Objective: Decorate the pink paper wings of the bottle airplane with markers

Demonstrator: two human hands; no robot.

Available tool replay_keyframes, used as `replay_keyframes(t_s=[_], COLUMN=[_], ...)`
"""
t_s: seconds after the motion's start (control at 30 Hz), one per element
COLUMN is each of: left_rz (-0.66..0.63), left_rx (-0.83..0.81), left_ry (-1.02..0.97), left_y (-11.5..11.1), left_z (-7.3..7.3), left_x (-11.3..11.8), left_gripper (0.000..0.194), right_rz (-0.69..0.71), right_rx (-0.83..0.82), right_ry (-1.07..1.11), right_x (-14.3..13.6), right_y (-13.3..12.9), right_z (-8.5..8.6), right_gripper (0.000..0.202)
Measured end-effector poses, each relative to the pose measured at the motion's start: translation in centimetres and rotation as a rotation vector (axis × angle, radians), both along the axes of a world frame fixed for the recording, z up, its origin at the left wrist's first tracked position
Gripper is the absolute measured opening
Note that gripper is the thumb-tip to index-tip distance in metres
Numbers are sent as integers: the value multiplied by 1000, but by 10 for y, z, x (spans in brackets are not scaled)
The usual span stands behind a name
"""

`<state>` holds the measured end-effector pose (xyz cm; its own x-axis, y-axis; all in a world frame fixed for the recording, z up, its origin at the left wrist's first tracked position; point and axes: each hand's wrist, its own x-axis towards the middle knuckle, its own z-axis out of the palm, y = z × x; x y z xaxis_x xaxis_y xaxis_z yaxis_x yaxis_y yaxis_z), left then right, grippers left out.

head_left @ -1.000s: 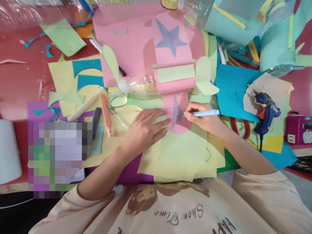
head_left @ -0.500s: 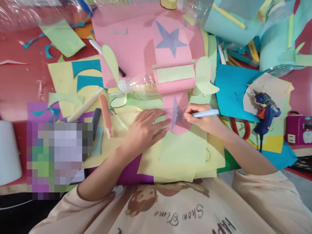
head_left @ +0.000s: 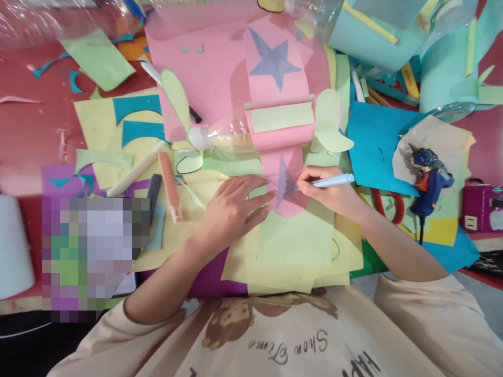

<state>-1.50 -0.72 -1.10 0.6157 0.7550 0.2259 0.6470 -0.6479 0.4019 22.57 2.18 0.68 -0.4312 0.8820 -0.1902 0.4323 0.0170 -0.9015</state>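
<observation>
My right hand (head_left: pixel 328 189) pinches a light blue marker pen (head_left: pixel 333 180), its tip down on the lower end of a pink paper strip (head_left: pixel 293 207). A partly coloured blue-purple star (head_left: pixel 283 183) is drawn there. My left hand (head_left: pixel 241 201) lies with fingers spread at the strip's left edge, on pale paper. At the strip's far end is a fully coloured star (head_left: pixel 276 58). The strip's middle passes over a clear plastic bottle (head_left: pixel 230 135), with a pale green paper band (head_left: pixel 282 118) on top. Pale green rounded cutouts (head_left: pixel 333 120) sit right of it.
A blue glue gun (head_left: pixel 429 186) rests at the right, near red-handled scissors (head_left: pixel 391 207) and a purple box (head_left: pixel 482 207). Orange (head_left: pixel 170 186) and dark (head_left: pixel 154 196) markers lie left of my left hand. Paper scraps cover the table; a paper-wrapped bottle (head_left: pixel 448 68) stands far right.
My right hand and the pen have shifted very slightly to the right. My left hand stays in nearly the same place, and the view has moved a little.
</observation>
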Motion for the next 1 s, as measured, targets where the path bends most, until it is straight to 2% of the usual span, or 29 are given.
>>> replay_keyframes(t_s=[0.1, 0.23, 0.4, 0.63, 1.0], left_rz=[7, -3, -13, -4, 4], left_rx=[-15, -19, 16, 7, -22], left_ry=[-4, 1, -5, 1, -4], left_y=[0, 0, 0, 0, 0], left_z=[0, 0, -1, 1, -1], left_x=[0, 0, 0, 1, 0], left_gripper=[25, 25, 25, 25, 25], right_rz=[15, -40, 30, -35, -15], right_rx=[-26, 15, -13, 16, 28], right_ry=[-4, 61, -2, 74, 16], right_x=[0, 1, 1, 0, 0], right_y=[0, 1, 0, 1, 1], right_z=[0, -1, -2, 0, 0], right_gripper=[19, 20, 18, 21, 19])
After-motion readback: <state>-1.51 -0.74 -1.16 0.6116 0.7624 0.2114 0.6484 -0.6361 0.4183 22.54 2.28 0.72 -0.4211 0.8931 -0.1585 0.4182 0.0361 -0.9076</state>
